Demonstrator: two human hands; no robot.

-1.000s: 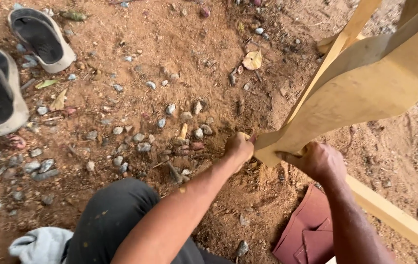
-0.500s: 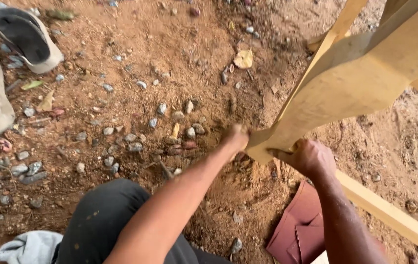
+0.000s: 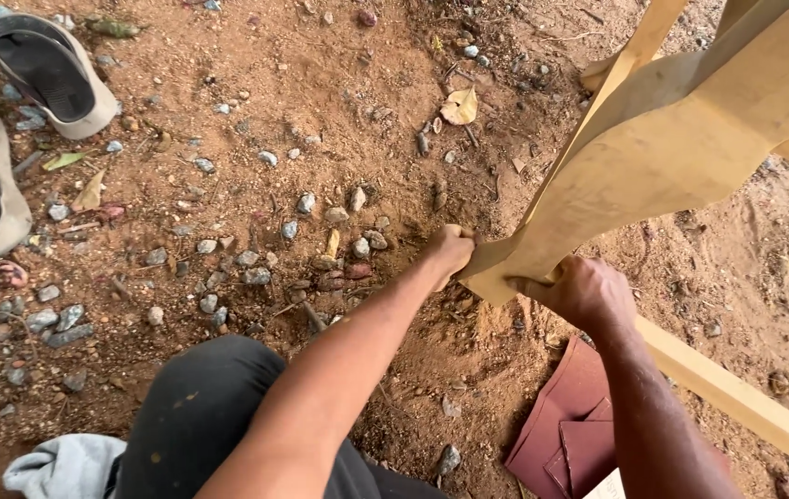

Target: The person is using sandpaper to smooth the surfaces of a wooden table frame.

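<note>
A pale curved wooden piece (image 3: 662,157), part of a furniture frame, slants down from the upper right to a narrow lower end just above the dirt. My left hand (image 3: 450,251) is closed against the left edge of that lower end; whether something is in its fingers is hidden. My right hand (image 3: 584,291) grips the same end from the right and below. A straight wooden rail (image 3: 736,397) runs from under my right hand to the lower right.
Dark red sandpaper sheets (image 3: 565,430) lie on the ground below my right forearm. Two worn sandals (image 3: 48,69) rest at the upper left. Small stones (image 3: 256,249) and dry leaves are scattered over the reddish dirt. My dark-trousered knee (image 3: 200,416) and a grey cloth (image 3: 62,467) fill the bottom left.
Both hands stay on the lower end of the wooden piece. The view has drifted slightly; the hands shifted only a little along the wood.
</note>
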